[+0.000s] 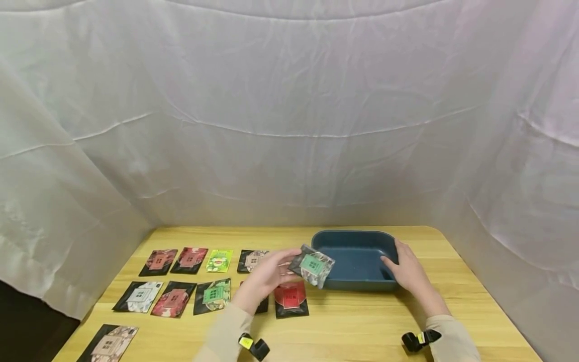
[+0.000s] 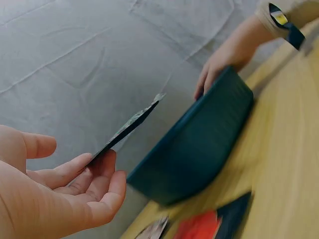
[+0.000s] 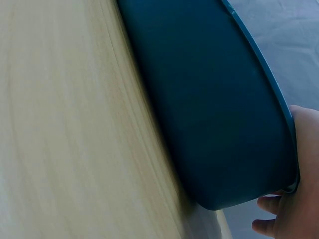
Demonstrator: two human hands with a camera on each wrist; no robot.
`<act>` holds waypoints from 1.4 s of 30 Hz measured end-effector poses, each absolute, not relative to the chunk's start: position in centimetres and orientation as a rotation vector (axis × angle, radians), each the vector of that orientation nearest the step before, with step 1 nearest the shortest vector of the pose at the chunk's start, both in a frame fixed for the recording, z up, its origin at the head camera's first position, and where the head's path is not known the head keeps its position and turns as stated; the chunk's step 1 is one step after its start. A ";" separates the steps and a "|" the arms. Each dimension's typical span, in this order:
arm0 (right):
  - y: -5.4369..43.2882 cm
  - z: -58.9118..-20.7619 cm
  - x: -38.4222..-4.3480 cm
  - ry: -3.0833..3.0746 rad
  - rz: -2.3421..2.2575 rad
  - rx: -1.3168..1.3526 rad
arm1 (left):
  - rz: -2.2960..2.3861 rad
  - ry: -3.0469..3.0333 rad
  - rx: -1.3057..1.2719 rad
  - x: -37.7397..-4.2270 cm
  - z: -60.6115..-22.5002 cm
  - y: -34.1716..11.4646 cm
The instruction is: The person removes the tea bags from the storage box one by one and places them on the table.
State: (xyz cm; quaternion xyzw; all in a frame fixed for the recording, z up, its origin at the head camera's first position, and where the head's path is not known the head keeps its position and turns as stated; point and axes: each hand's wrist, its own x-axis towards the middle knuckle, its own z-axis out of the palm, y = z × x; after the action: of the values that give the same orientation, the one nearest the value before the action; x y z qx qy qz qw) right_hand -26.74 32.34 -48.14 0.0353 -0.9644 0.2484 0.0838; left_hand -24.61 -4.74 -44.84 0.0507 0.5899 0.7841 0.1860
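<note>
A dark tea sachet with a green label (image 1: 313, 265) is held up at the near left corner of a dark blue plastic basin (image 1: 362, 285). My left hand (image 1: 267, 275) holds it by one edge; in the left wrist view the sachet (image 2: 130, 125) sticks up from between the fingers, with the thumb apart from it. At the basin's right end my right hand (image 1: 410, 269) grips the rim, thumb on the inside and fingers outside. The right wrist view shows the basin's long outer wall (image 3: 209, 104) and the hand (image 3: 304, 174) at its corner.
Left of the basin, tea sachets lie in rows, among them a yellow-green one (image 1: 219, 261) and a red one (image 1: 291, 299). One hides partly under my left forearm. A beige-labelled sachet (image 1: 108, 344) lies at the near left. Pale cloth (image 1: 289, 151) hangs behind the wooden table (image 1: 353, 332).
</note>
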 end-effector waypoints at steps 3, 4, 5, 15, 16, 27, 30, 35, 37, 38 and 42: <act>32.3 -48.1 -26.7 -2.877 0.743 0.107 | 2.189 1.727 0.135 -23.9 -45.0 -6.6; 32.2 -48.1 -26.7 -2.877 0.742 0.106 | 2.185 1.754 0.123 -23.6 -45.0 -7.1; 32.2 -48.1 -26.7 -2.878 0.741 0.105 | 2.185 1.777 0.109 -23.4 -45.1 -7.7; 32.2 -48.3 -26.9 -2.871 0.745 0.098 | 2.275 1.933 -0.172 -20.8 -45.5 -13.5; 32.2 -48.3 -26.9 -2.871 0.744 0.099 | 2.290 1.939 -0.202 -20.5 -45.5 -14.1; 32.5 -48.3 -26.7 -2.875 0.753 0.097 | 2.202 2.073 -0.379 -17.3 -46.5 -20.4; 32.5 -48.3 -26.7 -2.879 0.758 0.093 | 2.179 2.063 -0.435 -16.2 -46.8 -22.5; 32.4 -48.2 -26.7 -2.878 0.758 0.090 | 2.166 1.956 -0.422 -14.8 -47.0 -26.6; 32.3 -48.1 -26.7 -2.879 0.758 0.091 | 2.113 1.939 -0.412 -14.5 -47.1 -28.2; 32.3 -48.1 -26.7 -2.880 0.758 0.091 | 2.078 1.948 -0.411 -14.3 -47.2 -29.0; 32.3 -48.2 -26.6 -2.887 0.761 0.088 | 1.894 2.046 -0.412 -13.7 -47.3 -31.4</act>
State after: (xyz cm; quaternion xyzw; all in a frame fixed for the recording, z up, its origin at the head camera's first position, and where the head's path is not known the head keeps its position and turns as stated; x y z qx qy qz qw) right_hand -26.63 32.33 -48.16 0.0295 -0.9636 0.2541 0.0774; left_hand -13.71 -31.38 -47.33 -0.1442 0.7165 0.6633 0.1607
